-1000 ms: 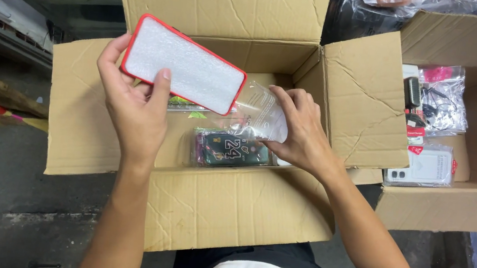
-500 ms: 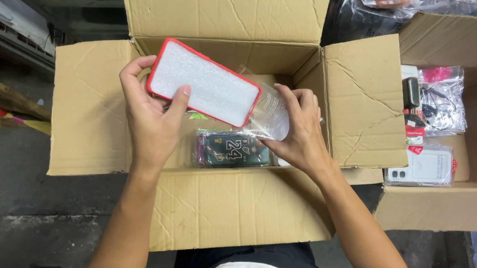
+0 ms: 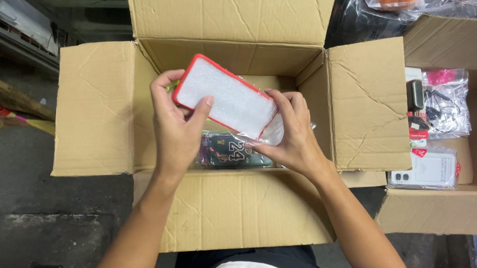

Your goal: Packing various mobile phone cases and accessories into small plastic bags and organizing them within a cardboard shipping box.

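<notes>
Red-rimmed phone case (image 3: 228, 97), box contents obscured.

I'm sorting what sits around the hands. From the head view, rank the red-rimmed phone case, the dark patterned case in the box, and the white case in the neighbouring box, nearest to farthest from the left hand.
1. Red-rimmed phone case: held in the left hand.
2. Dark patterned case: just right of it, lying inside the open box.
3. White case: far right, in the neighbouring box.

Box (image 3: 96, 110) top open; flaps ring it, dark case (image 3: 235, 153) on floor w/ room beside.
</notes>
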